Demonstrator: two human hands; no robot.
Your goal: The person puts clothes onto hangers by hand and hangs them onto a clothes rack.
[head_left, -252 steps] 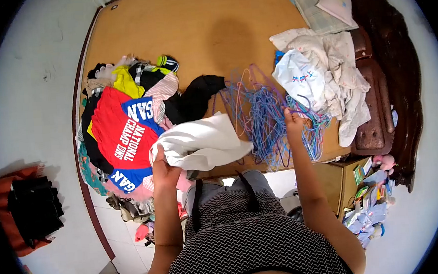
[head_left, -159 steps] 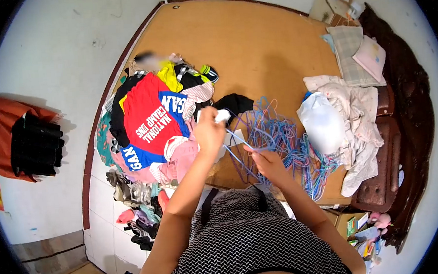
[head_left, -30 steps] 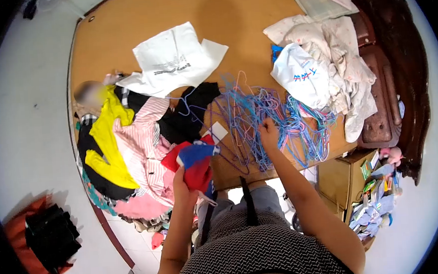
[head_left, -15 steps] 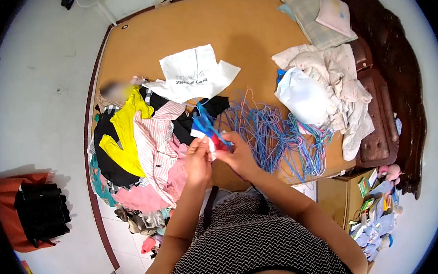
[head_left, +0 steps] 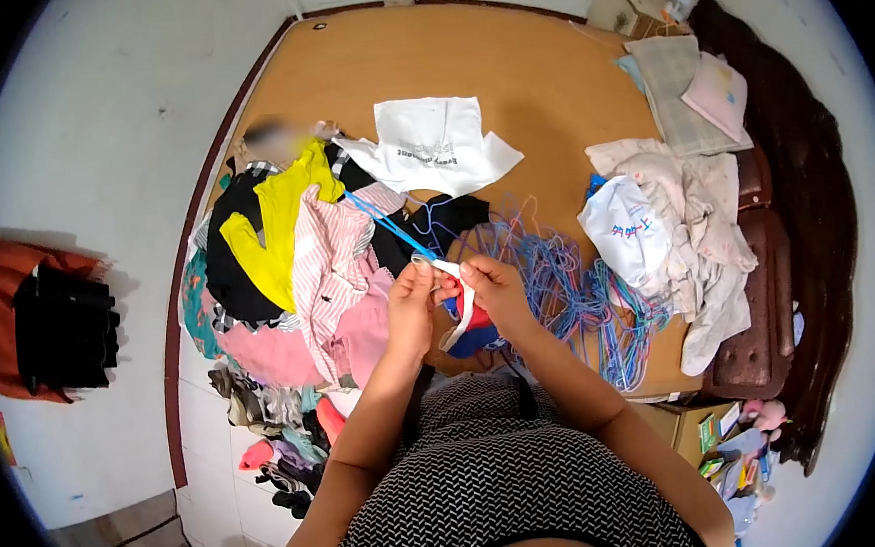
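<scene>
Both hands are in front of my body, pinching a small white, red and blue cloth piece (head_left: 473, 316). My left hand (head_left: 411, 305) is closed on its left end, where a doubled bright-blue cord or strap (head_left: 384, 220) runs up and left. My right hand (head_left: 497, 292) pinches the white edge, and the red and blue part hangs below. I cannot tell what kind of item it is. Just beyond the hands lies a tangle of blue and purple hangers (head_left: 548, 282). To the left is a clothes pile with a yellow garment (head_left: 279, 213) and a pink-striped shirt (head_left: 326, 245).
A white printed cloth (head_left: 440, 143) lies on the tan bed surface (head_left: 504, 49). To the right are a white bag (head_left: 623, 227), a crumpled pale blanket (head_left: 705, 217) and pillows (head_left: 681, 83). Socks and small clothes (head_left: 277, 434) sit at lower left.
The cloth piece has turned and opened out, its white edge now stretched between my hands. The blue cord now extends straight up-left. The camera view has shifted slightly.
</scene>
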